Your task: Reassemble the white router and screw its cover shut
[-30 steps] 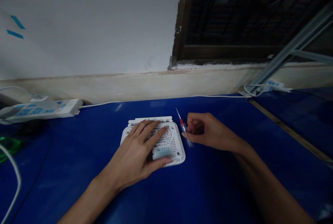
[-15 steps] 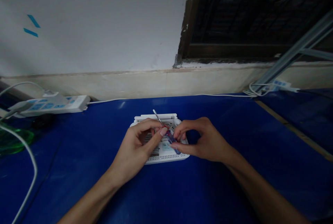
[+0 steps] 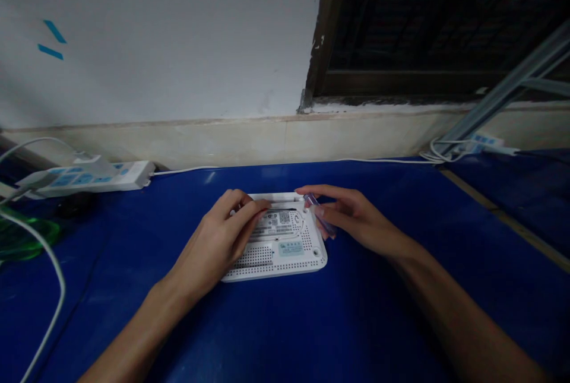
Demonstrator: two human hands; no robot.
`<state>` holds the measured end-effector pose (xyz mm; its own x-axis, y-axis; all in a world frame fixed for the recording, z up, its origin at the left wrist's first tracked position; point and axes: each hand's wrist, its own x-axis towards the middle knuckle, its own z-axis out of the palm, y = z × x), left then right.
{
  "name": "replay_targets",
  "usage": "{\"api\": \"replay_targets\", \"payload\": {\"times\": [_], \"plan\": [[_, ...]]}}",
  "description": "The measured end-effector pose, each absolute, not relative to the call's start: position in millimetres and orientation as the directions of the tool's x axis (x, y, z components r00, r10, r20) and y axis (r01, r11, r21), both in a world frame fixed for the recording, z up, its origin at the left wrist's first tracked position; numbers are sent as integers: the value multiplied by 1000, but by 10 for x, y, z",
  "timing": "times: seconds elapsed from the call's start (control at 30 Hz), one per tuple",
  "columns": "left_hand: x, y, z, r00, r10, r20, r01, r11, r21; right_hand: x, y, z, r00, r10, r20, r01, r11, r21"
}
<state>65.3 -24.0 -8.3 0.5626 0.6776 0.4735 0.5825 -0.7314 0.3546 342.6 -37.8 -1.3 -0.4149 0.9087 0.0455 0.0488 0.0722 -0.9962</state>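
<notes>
The white router (image 3: 274, 262) lies on the blue table (image 3: 392, 317), underside up. Its long axis runs left to right across the view, nearly square to the wall, with a slight tilt. A white bar (image 3: 272, 196) lines the far edge. The underside shows a printed label (image 3: 275, 224), a small blue-green sticker (image 3: 291, 247) and rows of vent holes (image 3: 248, 257).

The left hand (image 3: 216, 243) lies over the router's far left part, fingers curved and pointing up and to the right. The fingers (image 3: 249, 209) rest on the underside near the printed label. Whether they hook the far edge cannot be told.

The right hand (image 3: 351, 217) is at the router's right end, closed around a screwdriver (image 3: 321, 215). Its translucent handle is wrapped by the fingers and runs diagonally from upper left to lower right, just above the router's right corner. The shaft and tip are hidden, so the direction of the tip cannot be confirmed.

A white power strip (image 3: 84, 176) sits at the far left of the table, its white cable (image 3: 187, 169) running along the wall. A second white cable (image 3: 51, 258) curves across the left side, beside a green object (image 3: 24, 237). Another power strip (image 3: 483, 144) lies at far right, below a metal rail (image 3: 503, 92) and a dark window (image 3: 401, 27).
</notes>
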Motion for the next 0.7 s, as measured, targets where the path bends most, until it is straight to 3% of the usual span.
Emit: {"api": "replay_targets", "payload": {"times": [0.13, 0.3, 0.7], "plan": [[674, -247, -131, 585, 629, 511, 534, -774, 341, 3440, -341, -11, -402, 910, 100, 102, 153, -983], [690, -264, -137, 607, 568, 556, 476, -820, 318, 3390, -347, -36, -436, 898, 52, 224, 164, -961], [687, -277, -37, 532, 638, 557, 359, -765, 535, 3482, -356, 9, -410, 907, 98, 268, 223, -937]]}}
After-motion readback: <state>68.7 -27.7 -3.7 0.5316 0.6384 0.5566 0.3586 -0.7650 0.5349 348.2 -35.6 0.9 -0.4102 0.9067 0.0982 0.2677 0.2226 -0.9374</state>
